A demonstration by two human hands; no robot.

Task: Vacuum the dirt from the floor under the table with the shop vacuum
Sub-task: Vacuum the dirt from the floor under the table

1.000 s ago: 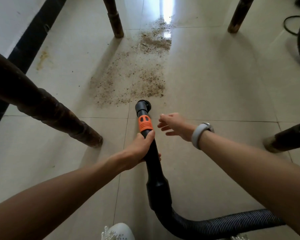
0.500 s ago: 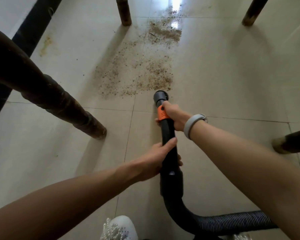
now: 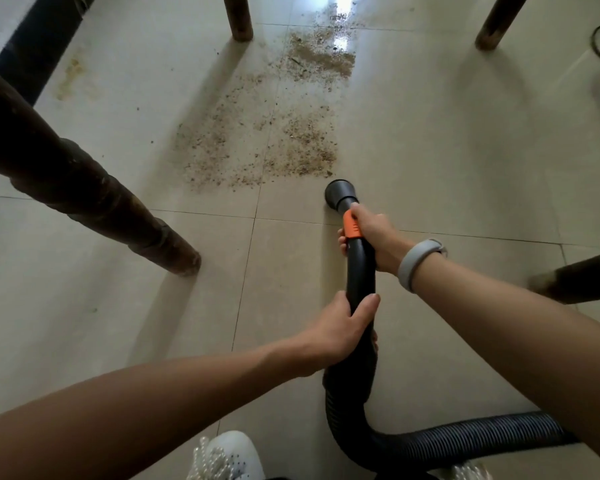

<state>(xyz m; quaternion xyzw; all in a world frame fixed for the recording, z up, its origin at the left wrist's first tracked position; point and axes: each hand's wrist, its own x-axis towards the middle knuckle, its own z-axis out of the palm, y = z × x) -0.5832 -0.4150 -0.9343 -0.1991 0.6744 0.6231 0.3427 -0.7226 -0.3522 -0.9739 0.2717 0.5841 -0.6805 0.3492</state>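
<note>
Just short of the dirt (image 3: 271, 133), on its near right edge, sits the nozzle (image 3: 338, 194). I have both hands wrapped shut round the black wand (image 3: 360, 268): right hand (image 3: 374, 233) by the orange collar (image 3: 352, 228), left hand (image 3: 340, 332) lower down. I judge sweeping is about to start; next, push forward through the dirt between the table legs (image 3: 238, 17). No containers show.

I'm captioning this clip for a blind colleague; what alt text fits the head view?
Both hands hold a black vacuum wand, its round nozzle near scattered brown dirt on pale floor tiles. The right hand is by the orange collar, the left hand lower; dark wooden table legs stand around.
</note>
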